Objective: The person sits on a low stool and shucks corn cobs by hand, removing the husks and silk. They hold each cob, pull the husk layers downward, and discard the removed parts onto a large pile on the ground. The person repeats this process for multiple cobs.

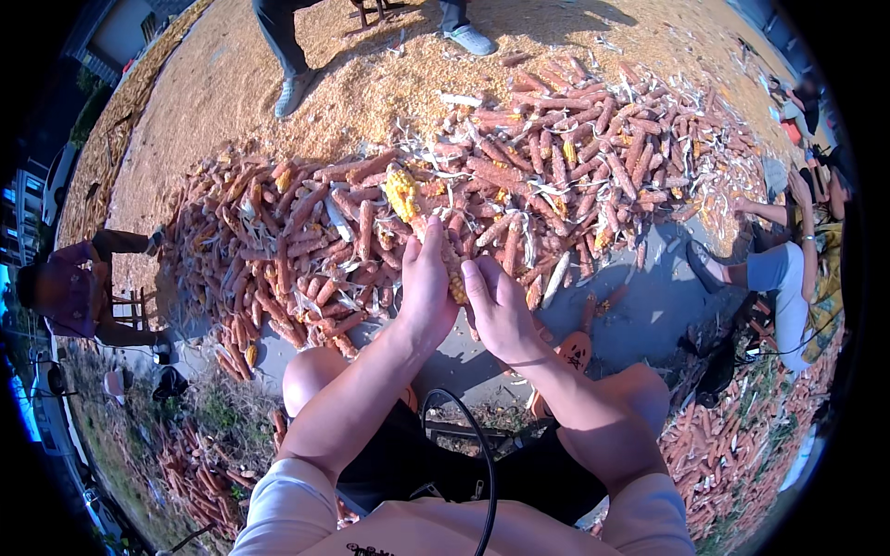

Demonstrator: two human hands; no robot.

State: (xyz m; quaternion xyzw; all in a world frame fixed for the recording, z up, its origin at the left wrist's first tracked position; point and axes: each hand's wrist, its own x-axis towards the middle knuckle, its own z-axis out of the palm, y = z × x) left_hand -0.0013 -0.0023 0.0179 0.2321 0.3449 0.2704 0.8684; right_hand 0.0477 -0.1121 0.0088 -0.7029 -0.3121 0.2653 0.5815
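My left hand point(429, 292) is closed around a partly shelled corn cob point(401, 194), which slants up and away from me. Yellow kernels cover its far end, and the part near my fingers looks mostly bare. At the cob's near end, where some kernels show, my right hand point(497, 306) has its thumb and bent fingers against it. Just beyond both hands lies a wide heap of reddish corn cobs point(299, 243), most of them bare, with scraps of pale husk and a few yellow kernels among them.
Loose yellow kernels point(201, 104) spread behind the heap. Another person's shoes point(470, 39) stand on them. One person point(76, 288) sits at the left, others point(786, 278) at the right. My orange shoe point(574, 349) rests on grey ground point(640, 299). More cobs point(730, 445) lie at lower right.
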